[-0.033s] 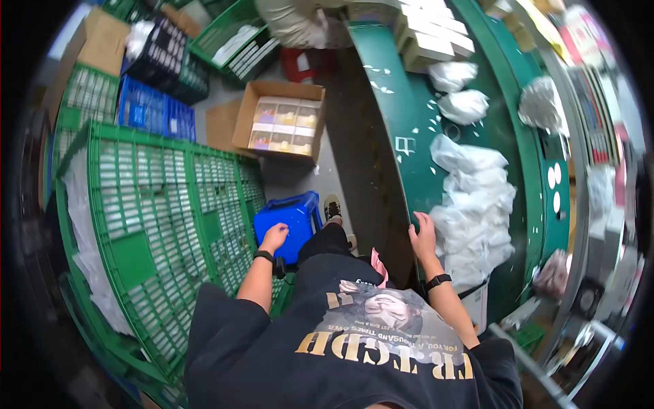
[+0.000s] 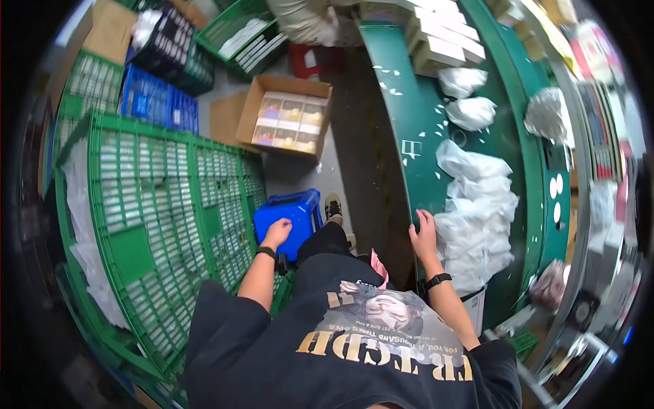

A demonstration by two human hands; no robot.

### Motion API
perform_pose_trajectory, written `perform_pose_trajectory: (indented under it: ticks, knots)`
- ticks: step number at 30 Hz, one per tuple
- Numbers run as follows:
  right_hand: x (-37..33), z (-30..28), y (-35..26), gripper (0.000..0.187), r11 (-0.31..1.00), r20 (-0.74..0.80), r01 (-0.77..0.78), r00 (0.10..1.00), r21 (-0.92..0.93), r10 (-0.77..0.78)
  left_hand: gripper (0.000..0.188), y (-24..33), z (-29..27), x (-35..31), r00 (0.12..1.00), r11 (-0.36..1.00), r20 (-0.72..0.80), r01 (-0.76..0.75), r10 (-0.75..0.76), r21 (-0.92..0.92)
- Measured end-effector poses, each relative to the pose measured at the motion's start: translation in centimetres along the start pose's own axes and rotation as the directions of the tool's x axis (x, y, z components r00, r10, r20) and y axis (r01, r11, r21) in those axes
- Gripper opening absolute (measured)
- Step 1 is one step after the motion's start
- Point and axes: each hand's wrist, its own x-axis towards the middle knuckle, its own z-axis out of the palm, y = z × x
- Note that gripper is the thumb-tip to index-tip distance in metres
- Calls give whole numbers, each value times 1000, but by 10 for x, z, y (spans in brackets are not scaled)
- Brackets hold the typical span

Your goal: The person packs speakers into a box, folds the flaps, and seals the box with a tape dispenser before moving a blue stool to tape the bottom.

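Note:
My left hand (image 2: 277, 234) hangs above a blue plastic stool (image 2: 293, 213), its fingers curled in with nothing showing in them. Whether it touches the stool I cannot tell. At the near edge of the green worktable (image 2: 402, 102) is my right hand (image 2: 424, 235), thumb and fingers apart and holding nothing. Just right of it lies a row of white plastic-wrapped bundles (image 2: 475, 218), packed closely together; what they contain is hidden.
Tall green crates (image 2: 143, 259) filled with white items stand at my left. An open cardboard box (image 2: 323, 126) of small windowed packages sits on the floor ahead. White boxes (image 2: 436, 54), wrapped bundles (image 2: 471, 113) and paper scraps lie on the far table. A metal-framed rack (image 2: 579, 204) runs along the right.
The view has shifted slightly, so the table, cardboard box and bundles appear a little farther right. My left hand is marginally higher; my right hand keeps its place at the table edge.

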Motion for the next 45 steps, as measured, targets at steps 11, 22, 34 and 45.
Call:
perform_pose_trajectory:
  ticks: [11, 22, 34, 45]
  knots:
    - [48, 21, 0, 125, 887, 472, 30, 855, -460, 216, 27, -22, -5, -69, 933, 883, 79, 358, -351, -304]
    - [58, 42, 5, 131, 828, 462, 77, 857, -555, 229, 26, -55, 110, -240, 807, 682, -34, 473, -589, -558]
    - [50, 44, 9, 119, 782, 384, 78, 898, -618, 213, 25, -109, 244, -387, 753, 622, -19, 528, -657, -579]
    - [10, 79, -66, 49, 826, 562, 496, 777, -269, -283, 28, -154, 279, -478, 793, 750, -284, 299, -539, -589]
